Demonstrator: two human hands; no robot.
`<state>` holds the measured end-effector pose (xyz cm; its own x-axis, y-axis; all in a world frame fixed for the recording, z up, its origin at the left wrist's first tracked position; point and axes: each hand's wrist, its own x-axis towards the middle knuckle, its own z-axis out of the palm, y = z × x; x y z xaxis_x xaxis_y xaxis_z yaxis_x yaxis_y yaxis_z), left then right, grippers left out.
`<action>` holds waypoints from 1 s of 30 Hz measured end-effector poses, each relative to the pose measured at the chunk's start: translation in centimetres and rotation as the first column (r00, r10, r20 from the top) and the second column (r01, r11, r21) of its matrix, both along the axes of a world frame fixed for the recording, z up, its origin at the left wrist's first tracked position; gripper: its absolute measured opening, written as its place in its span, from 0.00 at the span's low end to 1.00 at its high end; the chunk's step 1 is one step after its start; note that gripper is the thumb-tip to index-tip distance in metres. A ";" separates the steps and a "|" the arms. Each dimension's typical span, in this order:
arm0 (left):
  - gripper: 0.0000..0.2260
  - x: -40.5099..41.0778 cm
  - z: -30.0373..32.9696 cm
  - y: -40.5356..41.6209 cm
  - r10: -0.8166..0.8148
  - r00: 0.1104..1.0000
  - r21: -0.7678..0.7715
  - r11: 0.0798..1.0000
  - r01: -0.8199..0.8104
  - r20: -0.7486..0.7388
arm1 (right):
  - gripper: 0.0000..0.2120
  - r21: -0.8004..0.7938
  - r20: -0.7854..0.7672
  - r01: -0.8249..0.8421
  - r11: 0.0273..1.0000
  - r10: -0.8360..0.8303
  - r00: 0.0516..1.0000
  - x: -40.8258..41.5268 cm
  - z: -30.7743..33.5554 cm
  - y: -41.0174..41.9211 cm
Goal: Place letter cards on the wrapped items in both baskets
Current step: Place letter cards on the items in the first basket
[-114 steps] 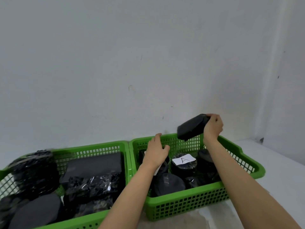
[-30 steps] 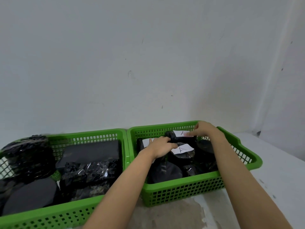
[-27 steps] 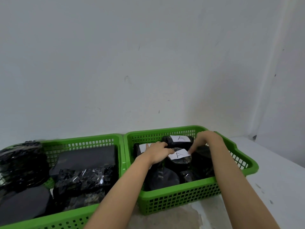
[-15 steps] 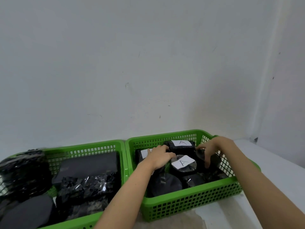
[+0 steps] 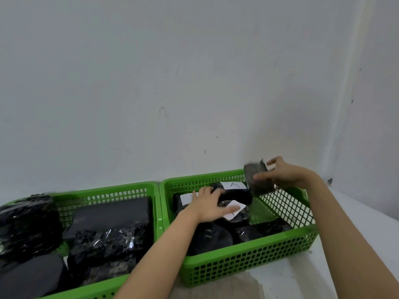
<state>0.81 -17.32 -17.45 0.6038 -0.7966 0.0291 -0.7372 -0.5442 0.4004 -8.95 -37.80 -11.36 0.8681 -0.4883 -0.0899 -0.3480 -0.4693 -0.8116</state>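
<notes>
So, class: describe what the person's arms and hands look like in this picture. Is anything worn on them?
Both forearms are bare as far as the frame shows: no sleeves, gloves, watch or bracelets. The left hand and right hand show no rings on the visible fingers, though the right is slightly blurred.

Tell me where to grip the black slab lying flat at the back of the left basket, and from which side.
Grip the black slab by its near long edge, coming from above and the front. It lies flat with the basket wall close behind and wrapped bundles crowding the front.
</notes>
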 end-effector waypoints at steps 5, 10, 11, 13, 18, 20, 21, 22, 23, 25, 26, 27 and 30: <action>0.40 -1.0 1.0 0.0 -0.058 0.945 -0.386 0.919 -0.076 -0.322 | 0.35 0.604 0.288 -0.294 0.741 0.142 0.947 0.4 -0.9 1.0; 0.38 -1.2 1.4 0.2 -0.061 0.961 -0.476 0.876 -0.078 -0.271 | 0.23 0.573 0.060 -0.324 0.753 0.356 0.933 1.7 -2.8 2.6; 0.36 -1.3 1.4 0.3 -0.064 0.968 -0.489 0.870 -0.065 -0.244 | 0.23 0.564 0.055 -0.312 0.764 0.343 0.938 1.8 -2.9 2.6; 0.36 -1.6 1.5 0.4 -0.058 0.970 -0.516 0.854 -0.075 -0.237 | 0.22 0.534 0.143 -0.252 0.807 0.208 0.968 1.8 -3.0 2.3; 0.36 -1.0 1.3 -0.2 -0.046 0.960 -0.531 0.840 -0.112 -0.276 | 0.23 0.496 0.307 -0.259 0.829 0.111 0.945 1.8 -2.9 1.9; 0.35 -1.1 1.3 -0.3 -0.093 0.936 -0.528 0.842 -0.108 -0.340 | 0.20 0.456 0.283 -0.219 0.863 0.093 0.955 1.7 -2.8 2.1; 0.36 -1.1 1.4 -0.3 -0.107 0.920 -0.542 0.831 -0.125 -0.376 | 0.15 0.435 0.280 -0.171 0.884 0.048 0.959 1.5 -2.6 2.2; 0.35 -1.0 1.5 -0.3 -0.112 0.910 -0.561 0.815 -0.147 -0.400 | 0.09 0.421 0.286 -0.097 0.902 -0.030 0.958 1.5 -2.5 2.2; 0.34 -0.9 1.5 -0.3 -0.105 0.906 -0.572 0.803 -0.166 -0.411 | 0.06 0.413 0.288 -0.001 0.911 -0.130 0.949 1.3 -2.4 2.0; 0.28 -0.8 1.6 -0.2 -0.075 0.913 -0.565 0.804 -0.183 -0.401 | 0.06 0.400 0.297 0.179 0.899 -0.312 0.903 1.0 -2.3 1.3; 0.26 -0.8 1.5 -0.2 -0.062 0.918 -0.554 0.812 -0.182 -0.393 | 0.06 0.392 0.307 0.231 0.891 -0.363 0.880 0.8 -2.3 0.9; 0.24 -0.7 1.4 -0.2 -0.050 0.921 -0.539 0.822 -0.181 -0.386 | 0.06 0.384 0.306 0.261 0.886 -0.389 0.869 0.6 -2.4 0.7; 0.19 -0.4 0.9 -0.3 -0.041 0.941 -0.495 0.858 -0.139 -0.336 | 0.08 0.236 0.256 0.302 0.924 -0.359 0.898 0.6 -2.9 0.6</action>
<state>0.39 -17.67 -16.58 0.6880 -0.6933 0.2145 -0.4945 -0.2315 0.8377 -8.35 -37.22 -14.22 0.6608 -0.7502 0.0228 -0.1935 -0.1996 -0.9606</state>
